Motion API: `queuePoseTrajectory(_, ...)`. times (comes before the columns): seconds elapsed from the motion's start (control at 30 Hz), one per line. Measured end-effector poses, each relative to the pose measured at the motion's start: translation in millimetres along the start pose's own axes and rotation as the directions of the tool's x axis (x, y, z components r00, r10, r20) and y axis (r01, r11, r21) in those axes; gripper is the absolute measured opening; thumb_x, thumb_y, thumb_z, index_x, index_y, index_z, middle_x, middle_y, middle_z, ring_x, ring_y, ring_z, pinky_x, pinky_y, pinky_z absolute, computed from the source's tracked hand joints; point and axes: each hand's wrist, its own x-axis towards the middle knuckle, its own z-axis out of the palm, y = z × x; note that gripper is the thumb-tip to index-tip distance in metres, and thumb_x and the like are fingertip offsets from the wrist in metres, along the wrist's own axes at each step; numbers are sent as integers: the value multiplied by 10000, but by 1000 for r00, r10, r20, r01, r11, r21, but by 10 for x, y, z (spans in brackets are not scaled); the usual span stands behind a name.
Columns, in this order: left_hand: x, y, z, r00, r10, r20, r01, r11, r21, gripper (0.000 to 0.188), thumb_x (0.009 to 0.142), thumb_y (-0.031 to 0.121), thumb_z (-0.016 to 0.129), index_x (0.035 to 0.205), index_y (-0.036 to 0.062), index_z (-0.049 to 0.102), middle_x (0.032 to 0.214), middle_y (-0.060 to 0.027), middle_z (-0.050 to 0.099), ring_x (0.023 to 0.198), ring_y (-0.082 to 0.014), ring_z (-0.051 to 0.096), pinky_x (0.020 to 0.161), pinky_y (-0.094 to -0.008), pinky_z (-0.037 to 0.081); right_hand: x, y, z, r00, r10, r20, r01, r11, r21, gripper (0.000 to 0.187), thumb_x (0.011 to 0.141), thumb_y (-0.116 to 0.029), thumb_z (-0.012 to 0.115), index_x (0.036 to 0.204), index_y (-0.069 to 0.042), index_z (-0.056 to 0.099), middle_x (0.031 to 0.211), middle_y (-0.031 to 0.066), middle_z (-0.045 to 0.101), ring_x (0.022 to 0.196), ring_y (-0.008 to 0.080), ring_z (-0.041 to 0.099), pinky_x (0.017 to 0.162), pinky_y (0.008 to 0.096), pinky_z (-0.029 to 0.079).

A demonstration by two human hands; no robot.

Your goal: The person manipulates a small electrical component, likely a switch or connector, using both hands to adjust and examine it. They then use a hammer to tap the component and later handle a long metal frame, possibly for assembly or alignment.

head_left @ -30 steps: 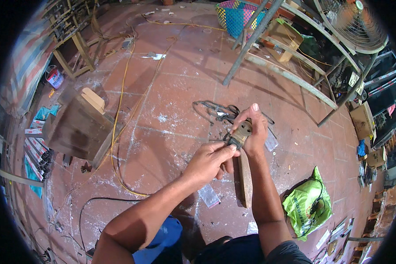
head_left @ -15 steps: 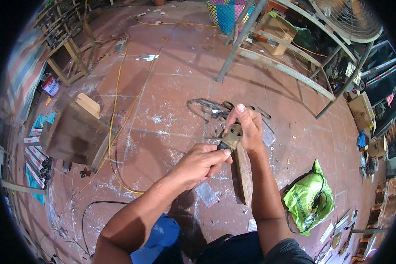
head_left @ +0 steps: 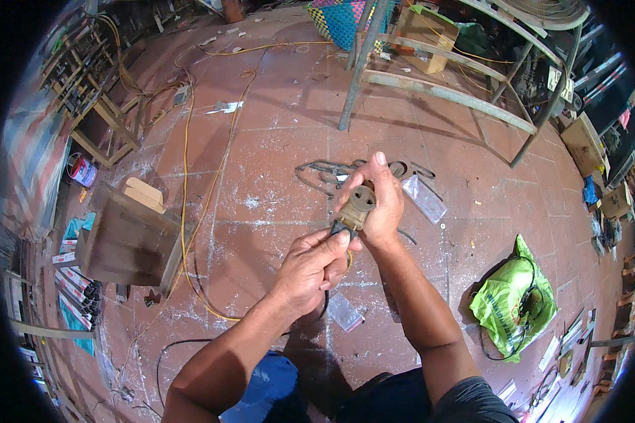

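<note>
In front of me, over the floor, both hands meet at a brown power socket [head_left: 362, 199] with two holes in its round face, which is turned up toward me. My left hand [head_left: 309, 262] is closed at its lower end, pinching a black plug-like piece [head_left: 341, 230] under the thumb. A black cord [head_left: 325, 308] hangs below that hand, with a bit of yellow cord beside it. My right hand [head_left: 386, 211] is wrapped around the socket's far and right sides, thumb pointing up. Its fingers are mostly hidden behind the socket.
Coiled dark cable [head_left: 317, 175] and a clear plastic packet [head_left: 423, 199] lie beyond my hands. A brown box-like block [head_left: 130, 236] stands left, by a yellow cord [head_left: 185, 176]. A green plastic bag [head_left: 513, 303] sits right; a metal frame [head_left: 444, 95] stands ahead.
My hands have shifted slightly left with the socket, and its holed face shows more fully. The right fingers have come closer around it. My view has moved a little.
</note>
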Motion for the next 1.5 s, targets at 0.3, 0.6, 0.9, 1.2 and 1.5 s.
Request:
queuePoseTrajectory(0.3, -50, 18, 15, 984, -38, -174, 40, 999, 10, 294, 1101, 266, 614, 1025, -4, 702, 588, 57, 434, 482, -42, 368, 444, -230, 282, -62, 56, -10, 963, -267, 35, 258, 879, -401, 604, 1130, -416, 477, 763, 20, 678, 667, 78, 625, 642, 158, 569, 635, 364, 469)
queuePoseTrajectory(0.6, 38, 48, -86, 994, 68, -82, -33, 928, 371, 282, 1075, 279, 656, 982, 19, 713, 659, 80, 463, 567, -33, 377, 509, -246, 278, 49, 38, -126, 991, 95, 92, -74, 976, -204, 607, 1097, -471, 528, 732, -6, 663, 633, 54, 610, 565, 167, 537, 560, 346, 430)
queuePoseTrajectory(0.9, -7, -115, 162, 982, 120, -146, -81, 966, 246, 281, 1078, 292, 652, 981, 38, 720, 650, 61, 490, 553, -43, 420, 502, -244, 319, -114, 23, -8, 984, 88, -157, -75, 993, 88, 621, 1102, -516, 490, 723, -42, 626, 620, 53, 587, 564, 149, 529, 554, 310, 426)
queuePoseTrajectory(1.2, -32, -27, 59, 963, -13, -271, 100, 946, 308, 295, 1051, 280, 670, 947, 6, 706, 603, 38, 485, 496, -59, 390, 452, -265, 273, -94, -4, -178, 954, -279, 114, 296, 796, -529, 531, 1114, -347, 543, 776, 36, 687, 683, 106, 665, 648, 178, 604, 641, 375, 498)
queuePoseTrajectory(1.5, 73, 47, -155, 995, -2, -104, 58, 843, 535, 270, 1033, 297, 697, 952, 43, 739, 661, 68, 501, 581, -58, 422, 522, -279, 304, -50, -15, -129, 998, 43, 44, -27, 952, -305, 640, 1078, -539, 539, 705, -32, 654, 631, 25, 591, 576, 133, 513, 556, 319, 413)
